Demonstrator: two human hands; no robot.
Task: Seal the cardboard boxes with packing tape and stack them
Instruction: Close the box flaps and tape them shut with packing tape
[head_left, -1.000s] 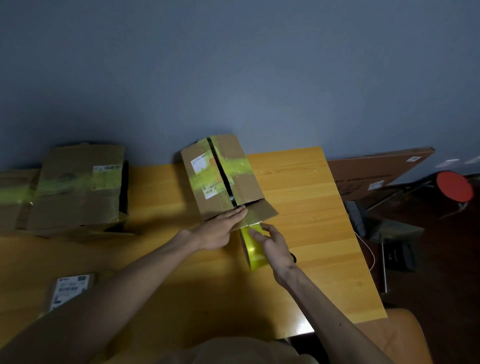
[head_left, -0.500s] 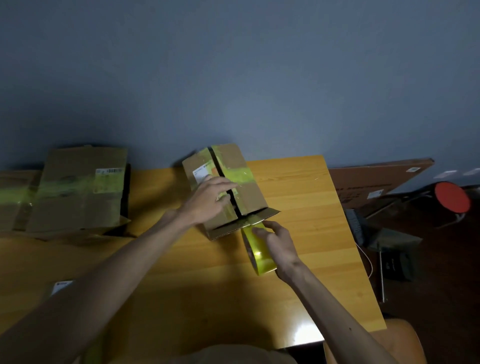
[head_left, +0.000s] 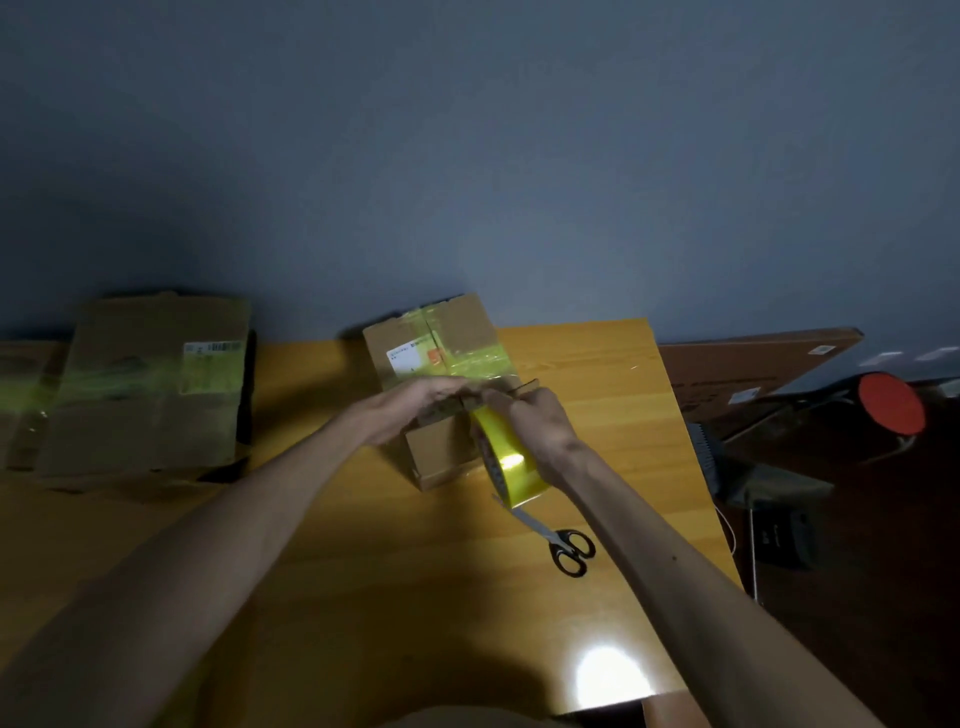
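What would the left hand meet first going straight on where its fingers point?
Likely the right hand, gripping the tape roll close ahead over the box; depth unclear.

A grey-blue wall (head_left: 467, 156) backs the orange wooden table (head_left: 597, 364); a red-seated stool (head_left: 891, 404) stands on dark floor (head_left: 857, 623).

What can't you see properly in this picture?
Head view:
Front top seam of the box: covered by the left hand and right hand.
Blade tips of the scissors: behind the tape roll.
Print on the label: too small, blurred.
The far-left box: cut off by the left edge.
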